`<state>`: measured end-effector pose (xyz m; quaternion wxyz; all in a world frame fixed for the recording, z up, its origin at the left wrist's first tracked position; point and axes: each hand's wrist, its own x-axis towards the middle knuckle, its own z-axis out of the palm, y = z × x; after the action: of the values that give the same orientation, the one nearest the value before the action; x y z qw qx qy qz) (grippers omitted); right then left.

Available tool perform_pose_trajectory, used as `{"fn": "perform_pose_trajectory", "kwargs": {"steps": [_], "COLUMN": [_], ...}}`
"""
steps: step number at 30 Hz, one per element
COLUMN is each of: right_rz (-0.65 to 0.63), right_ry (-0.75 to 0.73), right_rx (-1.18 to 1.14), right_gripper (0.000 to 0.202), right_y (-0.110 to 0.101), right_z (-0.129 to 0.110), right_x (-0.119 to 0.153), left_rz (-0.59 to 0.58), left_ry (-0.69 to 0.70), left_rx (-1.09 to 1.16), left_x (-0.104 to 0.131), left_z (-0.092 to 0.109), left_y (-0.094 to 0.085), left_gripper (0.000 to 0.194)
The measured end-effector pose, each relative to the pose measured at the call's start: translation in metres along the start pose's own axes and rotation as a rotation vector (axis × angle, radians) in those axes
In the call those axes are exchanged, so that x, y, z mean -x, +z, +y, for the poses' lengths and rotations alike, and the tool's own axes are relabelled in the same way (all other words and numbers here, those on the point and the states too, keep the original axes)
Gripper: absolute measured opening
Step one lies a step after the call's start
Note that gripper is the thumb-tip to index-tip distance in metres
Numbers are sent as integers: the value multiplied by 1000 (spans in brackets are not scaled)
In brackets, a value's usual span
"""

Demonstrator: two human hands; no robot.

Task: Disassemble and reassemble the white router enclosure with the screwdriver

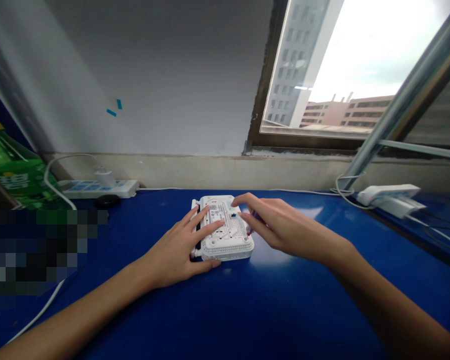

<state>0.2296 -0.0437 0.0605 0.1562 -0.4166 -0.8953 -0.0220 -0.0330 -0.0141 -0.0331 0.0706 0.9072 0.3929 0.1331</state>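
Observation:
A white router (230, 240) lies bottom side up on the blue table, its vented underside and printed label facing me. Across its left side rests my left hand (180, 250), fingers spread and thumb against the near edge. Over the router's right part is my right hand (281, 225), with its index finger and thumb bent close together. Below those fingers shows part of a small translucent thing with a red tip (249, 232); the hand hides most of it. A small blue piece (233, 215) sits on the underside beside the right fingertips.
A power strip (125, 189) with a white plug (104, 176) stands at the back left, near a green bottle (18, 170). White adapters (392, 197) and cables lie at the right by a metal pole (375, 132). A wall and window (341, 75) bound the table's far edge.

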Motion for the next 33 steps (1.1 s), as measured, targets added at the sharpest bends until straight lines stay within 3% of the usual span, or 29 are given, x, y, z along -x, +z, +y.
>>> {"fn": "perform_pose_trajectory", "kwargs": {"steps": [3,5,8,14,21,27,33], "right_rz": [64,72,24,-45,76,-15,-10], "right_ry": [164,191,77,-2,77,-17,-48], "right_rx": [202,272,165,-109,149,-22,-92], "right_gripper": [32,33,22,33,25,27,32], "right_y": [6,10,7,-12,5,-6,-7], "right_z": [-5,-9,-11,-1,-6,0,-2], "right_x": [-3,-6,-5,7,-1,2,7], "left_rz": [1,1,6,3,24,17,5], "left_ry": [1,2,2,5,14,15,-2], "left_rx": [1,4,10,20,30,32,32], "left_x": [0,0,0,0,0,0,0], "left_z": [0,0,0,1,1,1,1], "left_y": [0,0,0,-1,0,-1,-1], "left_gripper": [82,82,81,81,82,80,81]}}
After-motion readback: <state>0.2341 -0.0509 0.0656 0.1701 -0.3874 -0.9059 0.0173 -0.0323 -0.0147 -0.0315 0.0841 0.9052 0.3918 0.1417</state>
